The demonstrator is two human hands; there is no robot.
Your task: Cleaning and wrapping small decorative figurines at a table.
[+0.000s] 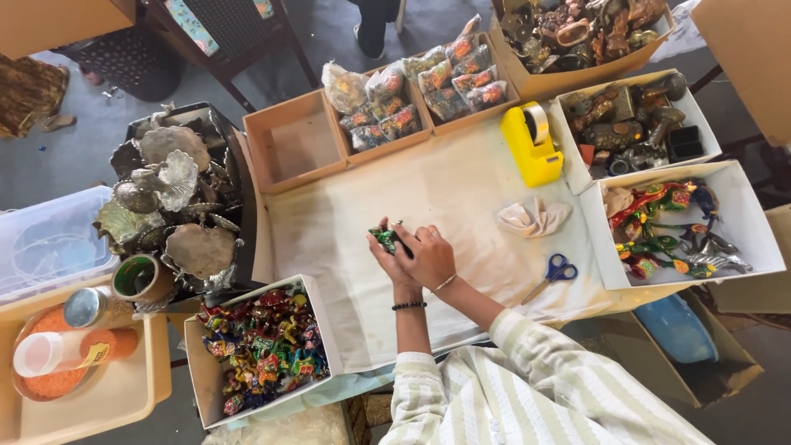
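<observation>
One painted figurine (384,239) is gripped in both hands (412,257) over the cloth (461,198); bagged ones (416,91) fill two boxes, loose ones (265,346) look still unpacked.

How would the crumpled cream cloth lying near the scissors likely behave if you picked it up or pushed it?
The cream cloth sits in soft folds, so it would probably hang floppy when lifted. It looks thin, so likely light. Pushed across the pale sheet, it would probably bunch and drag rather than roll; it seems unlikely to break.
</observation>
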